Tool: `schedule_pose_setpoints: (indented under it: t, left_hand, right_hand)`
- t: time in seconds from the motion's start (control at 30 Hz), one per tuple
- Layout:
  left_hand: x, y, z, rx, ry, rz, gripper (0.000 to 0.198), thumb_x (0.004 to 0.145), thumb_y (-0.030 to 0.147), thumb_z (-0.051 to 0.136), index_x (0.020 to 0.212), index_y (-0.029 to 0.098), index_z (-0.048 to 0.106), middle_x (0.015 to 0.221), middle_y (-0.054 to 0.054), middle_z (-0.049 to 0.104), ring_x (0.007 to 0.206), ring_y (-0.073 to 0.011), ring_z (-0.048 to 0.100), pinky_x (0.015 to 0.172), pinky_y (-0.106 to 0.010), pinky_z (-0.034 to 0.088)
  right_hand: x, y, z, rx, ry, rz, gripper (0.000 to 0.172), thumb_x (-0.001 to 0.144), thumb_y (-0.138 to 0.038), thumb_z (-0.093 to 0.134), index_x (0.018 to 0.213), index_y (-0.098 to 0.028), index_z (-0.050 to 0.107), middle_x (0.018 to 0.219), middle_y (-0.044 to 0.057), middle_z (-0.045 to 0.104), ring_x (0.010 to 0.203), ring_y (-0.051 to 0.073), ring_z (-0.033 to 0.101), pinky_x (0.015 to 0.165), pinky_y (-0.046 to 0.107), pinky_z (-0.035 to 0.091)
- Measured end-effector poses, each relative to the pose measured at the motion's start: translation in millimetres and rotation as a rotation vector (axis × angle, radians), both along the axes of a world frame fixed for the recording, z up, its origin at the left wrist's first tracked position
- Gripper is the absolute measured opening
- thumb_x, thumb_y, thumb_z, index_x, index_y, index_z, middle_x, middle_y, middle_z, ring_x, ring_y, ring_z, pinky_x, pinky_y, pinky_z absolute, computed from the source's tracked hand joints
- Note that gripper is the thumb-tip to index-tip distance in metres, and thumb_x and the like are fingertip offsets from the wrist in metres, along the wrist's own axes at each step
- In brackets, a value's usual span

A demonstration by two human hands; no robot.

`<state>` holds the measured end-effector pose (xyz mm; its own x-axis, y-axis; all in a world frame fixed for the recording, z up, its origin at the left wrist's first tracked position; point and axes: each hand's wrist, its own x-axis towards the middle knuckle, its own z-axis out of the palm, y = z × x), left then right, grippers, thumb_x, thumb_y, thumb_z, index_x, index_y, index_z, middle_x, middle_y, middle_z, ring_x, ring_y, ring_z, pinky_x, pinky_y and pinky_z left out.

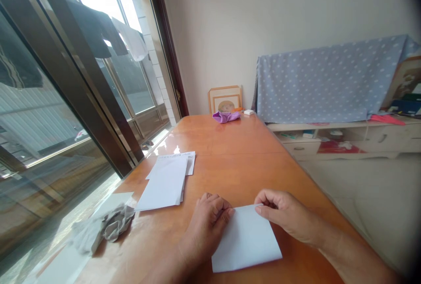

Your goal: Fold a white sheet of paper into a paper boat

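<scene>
A folded white sheet of paper lies on the orange wooden table right in front of me. My left hand rests on its left edge with the fingers curled and pressed against the far left corner. My right hand pinches the far right corner between thumb and fingers. Both hands are closed on the paper, which stays flat on the tabletop.
A stack of white sheets lies to the left, a crumpled grey cloth nearer the window. A purple cloth and a small white box sit at the far end. A covered low cabinet stands right.
</scene>
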<state>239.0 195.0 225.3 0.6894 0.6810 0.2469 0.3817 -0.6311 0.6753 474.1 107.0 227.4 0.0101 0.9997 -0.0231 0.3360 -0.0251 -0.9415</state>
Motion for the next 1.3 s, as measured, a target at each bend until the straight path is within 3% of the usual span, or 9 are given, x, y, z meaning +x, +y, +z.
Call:
schedule_pose_setpoints:
  t: [0.1, 0.27, 0.37, 0.53, 1.3]
  left_hand:
    - [-2, 5, -2.1, -0.179, -0.066, 0.033, 0.021, 0.094, 0.038, 0.058, 0.089, 0.020, 0.067, 0.088, -0.004, 0.067, 0.088, -0.0217, 0.056, 0.080, -0.032, 0.040]
    - [-8, 17, -3.9, -0.682, -0.184, 0.076, 0.028, 0.089, 0.045, 0.063, 0.091, 0.018, 0.060, 0.076, -0.001, 0.061, 0.068, -0.0157, 0.054, 0.060, -0.025, 0.035]
    - [-10, 20, -4.1, -0.808, -0.299, 0.072, 0.027, 0.088, 0.043, 0.065, 0.088, 0.018, 0.055, 0.075, 0.000, 0.061, 0.066, -0.0136, 0.053, 0.060, -0.024, 0.035]
    - [-10, 20, -6.9, -0.865, -0.360, 0.082, 0.029, 0.084, 0.040, 0.071, 0.086, 0.017, 0.055, 0.074, 0.000, 0.060, 0.066, -0.0131, 0.053, 0.062, -0.024, 0.036]
    - [-8, 23, -16.8, -0.792, -0.272, 0.117, 0.027, 0.081, 0.037, 0.074, 0.088, 0.017, 0.059, 0.077, -0.001, 0.061, 0.066, -0.0130, 0.054, 0.058, -0.024, 0.034]
  right_hand:
    - [4, 1, -2.6, 0.016, -0.009, -0.014, 0.022, 0.093, -0.037, 0.059, 0.083, -0.018, 0.062, 0.076, -0.002, 0.054, 0.071, 0.014, 0.047, 0.065, 0.026, 0.038]
    - [12, 3, -6.9, 0.037, 0.031, -0.028, 0.027, 0.094, -0.043, 0.058, 0.084, -0.019, 0.062, 0.079, -0.002, 0.054, 0.074, 0.015, 0.048, 0.067, 0.026, 0.040]
    - [15, 5, -10.0, 0.027, 0.053, -0.027, 0.029, 0.094, -0.047, 0.057, 0.085, -0.020, 0.061, 0.081, -0.001, 0.055, 0.076, 0.015, 0.049, 0.069, 0.027, 0.041]
    - [18, 7, -16.0, -0.015, 0.066, -0.020, 0.031, 0.094, -0.050, 0.058, 0.086, -0.020, 0.062, 0.081, -0.002, 0.054, 0.076, 0.015, 0.049, 0.068, 0.027, 0.040]
    - [25, 12, -33.6, -0.078, -0.047, -0.048, 0.026, 0.093, -0.045, 0.055, 0.083, -0.022, 0.062, 0.078, -0.001, 0.058, 0.072, 0.016, 0.051, 0.063, 0.026, 0.039]
